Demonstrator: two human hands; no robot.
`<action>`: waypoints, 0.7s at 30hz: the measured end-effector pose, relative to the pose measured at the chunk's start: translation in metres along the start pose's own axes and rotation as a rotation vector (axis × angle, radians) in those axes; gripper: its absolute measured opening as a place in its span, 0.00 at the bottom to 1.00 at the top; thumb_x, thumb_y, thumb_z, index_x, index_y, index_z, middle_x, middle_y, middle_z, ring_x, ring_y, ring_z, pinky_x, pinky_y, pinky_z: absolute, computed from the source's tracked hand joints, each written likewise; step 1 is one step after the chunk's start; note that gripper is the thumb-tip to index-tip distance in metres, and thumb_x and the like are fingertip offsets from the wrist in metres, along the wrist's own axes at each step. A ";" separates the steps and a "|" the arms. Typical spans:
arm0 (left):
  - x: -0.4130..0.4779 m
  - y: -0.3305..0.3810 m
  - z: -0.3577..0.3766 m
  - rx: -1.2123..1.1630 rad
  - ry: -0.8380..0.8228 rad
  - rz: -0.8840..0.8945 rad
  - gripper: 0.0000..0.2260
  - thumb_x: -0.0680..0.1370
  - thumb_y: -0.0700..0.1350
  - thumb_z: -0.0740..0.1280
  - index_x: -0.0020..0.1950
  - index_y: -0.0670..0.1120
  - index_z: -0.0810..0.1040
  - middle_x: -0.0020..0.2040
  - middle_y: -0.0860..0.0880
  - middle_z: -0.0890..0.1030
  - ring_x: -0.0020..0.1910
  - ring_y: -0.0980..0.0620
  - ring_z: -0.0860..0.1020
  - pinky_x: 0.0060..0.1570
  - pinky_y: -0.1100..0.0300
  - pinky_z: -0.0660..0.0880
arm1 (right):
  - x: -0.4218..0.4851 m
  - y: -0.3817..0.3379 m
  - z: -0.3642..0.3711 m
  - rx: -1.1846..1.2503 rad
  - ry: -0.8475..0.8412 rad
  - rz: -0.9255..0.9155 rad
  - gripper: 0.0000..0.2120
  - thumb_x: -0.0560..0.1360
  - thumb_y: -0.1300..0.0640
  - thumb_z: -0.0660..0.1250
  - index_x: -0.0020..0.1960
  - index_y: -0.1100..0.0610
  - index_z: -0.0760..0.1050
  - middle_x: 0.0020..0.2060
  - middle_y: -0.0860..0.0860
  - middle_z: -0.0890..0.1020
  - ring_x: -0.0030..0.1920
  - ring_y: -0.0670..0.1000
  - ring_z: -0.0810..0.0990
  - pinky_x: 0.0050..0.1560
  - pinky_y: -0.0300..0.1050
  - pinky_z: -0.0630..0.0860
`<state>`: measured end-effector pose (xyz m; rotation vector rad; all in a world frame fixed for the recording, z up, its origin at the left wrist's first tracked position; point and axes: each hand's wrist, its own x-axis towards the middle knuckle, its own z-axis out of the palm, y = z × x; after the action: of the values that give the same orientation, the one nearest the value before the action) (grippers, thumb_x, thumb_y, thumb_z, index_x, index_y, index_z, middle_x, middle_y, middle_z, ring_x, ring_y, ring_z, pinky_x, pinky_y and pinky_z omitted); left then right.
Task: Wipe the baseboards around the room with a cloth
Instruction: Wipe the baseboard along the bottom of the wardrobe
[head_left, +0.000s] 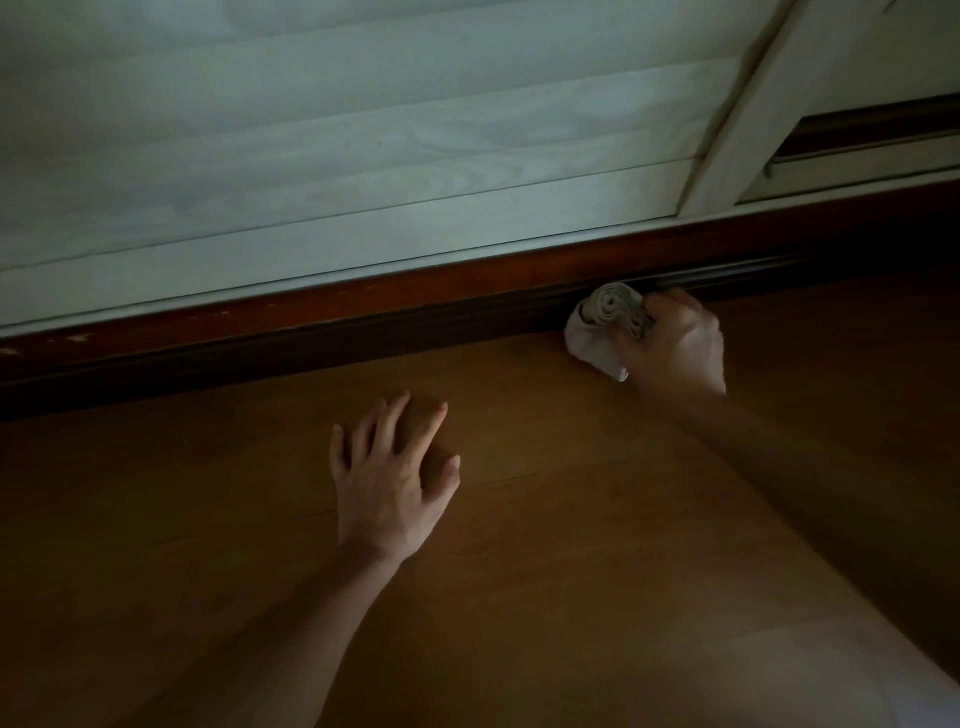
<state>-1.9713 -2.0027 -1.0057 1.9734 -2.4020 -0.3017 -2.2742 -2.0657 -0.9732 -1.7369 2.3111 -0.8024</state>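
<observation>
Pressing against the dark wooden baseboard (363, 325), a pale cloth (602, 322) sits bunched into a roll at the foot of the board, where the board meets the floor (571, 519). Its looped folds face up and one loose corner hangs down onto the boards. The right hand (680, 345) grips the cloth from the side away from the baseboard, its fingers (670, 304) curled tight round the bundle and the knuckles touching or nearly touching the board's lower moulding; which of the two cannot be told in the dim light. The right forearm runs back from the baseboard across the floor.

The left hand (389, 478) lies well apart from the cloth, further from the baseboard, flat on the floor with its fingers (387, 415) spread and straight, holding nothing.

Above the baseboard rises a white slatted panel (311, 156) with wood grain showing. A white upright frame post (748, 119) stands on the baseboard beside the panel, above the cloth.
</observation>
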 end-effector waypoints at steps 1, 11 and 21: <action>0.003 0.006 -0.003 -0.007 -0.007 0.013 0.30 0.76 0.69 0.50 0.76 0.62 0.66 0.79 0.50 0.63 0.77 0.44 0.61 0.75 0.34 0.54 | 0.004 0.004 -0.003 -0.003 -0.022 -0.022 0.11 0.72 0.55 0.72 0.41 0.63 0.76 0.41 0.55 0.75 0.41 0.61 0.78 0.40 0.45 0.67; 0.022 0.086 0.004 0.024 -0.125 0.212 0.32 0.75 0.73 0.48 0.78 0.65 0.57 0.82 0.54 0.51 0.80 0.49 0.53 0.76 0.37 0.52 | 0.030 0.017 -0.017 0.000 -0.332 0.004 0.16 0.74 0.44 0.68 0.49 0.56 0.80 0.44 0.52 0.76 0.46 0.56 0.80 0.41 0.43 0.71; 0.023 0.097 0.012 0.031 -0.098 0.158 0.32 0.75 0.73 0.52 0.78 0.65 0.59 0.82 0.53 0.56 0.79 0.47 0.56 0.75 0.35 0.55 | 0.012 0.007 -0.004 0.104 -0.254 -0.082 0.15 0.76 0.48 0.68 0.49 0.60 0.78 0.49 0.57 0.79 0.46 0.59 0.80 0.44 0.52 0.77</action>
<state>-2.0720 -2.0060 -1.0039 1.8058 -2.6192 -0.3667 -2.2858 -2.0738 -0.9708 -1.7824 2.0110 -0.6580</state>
